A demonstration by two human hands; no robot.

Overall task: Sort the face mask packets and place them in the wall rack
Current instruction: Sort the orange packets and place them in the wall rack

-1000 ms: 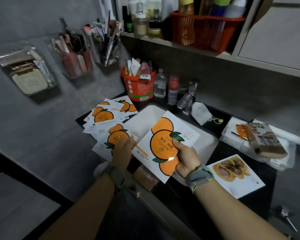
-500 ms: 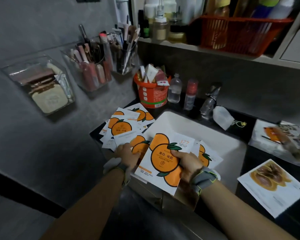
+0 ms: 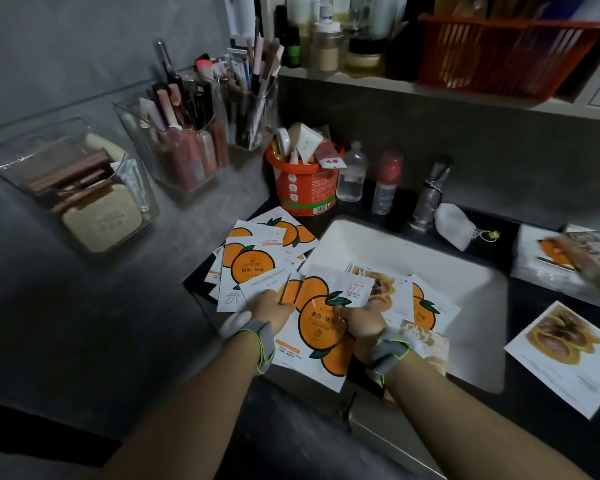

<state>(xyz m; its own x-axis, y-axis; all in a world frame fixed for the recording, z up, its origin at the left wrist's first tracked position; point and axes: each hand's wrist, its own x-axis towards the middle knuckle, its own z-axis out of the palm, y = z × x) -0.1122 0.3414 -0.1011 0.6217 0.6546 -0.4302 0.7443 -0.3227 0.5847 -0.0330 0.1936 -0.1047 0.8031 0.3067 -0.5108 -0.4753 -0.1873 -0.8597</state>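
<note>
Both grips have come down lower since a moment ago, and the orange packet (image 3: 321,327) has come down with them; it now lies over the front edge of the sink (image 3: 395,247); the right grip (image 3: 361,323) pinches it, thumb on top and the other fingers hidden under it; the left grip (image 3: 274,308) sits at its left edge, on the packets there, but I cannot tell if it pinches one or just rests on them; behind the held packet more packets poke out into the sink, some with oranges and one brown packet (image 3: 381,289); just to the left, a loose pile of orange packets (image 3: 253,268) lies spread on the dark worktop (image 3: 523,303); far to the right, a second brown packet (image 3: 561,348) lies alone on the worktop; up on the left wall hangs a clear wall rack (image 3: 32,136), well apart from both grips; I think the sorting step is in hand, with the rack step not yet begun; next, I think the orange ones need gathering into one neat stack, with the brown ones kept apart; then a stack must go up and left to the rack, held firm so the smooth packets do not slide out.
</note>
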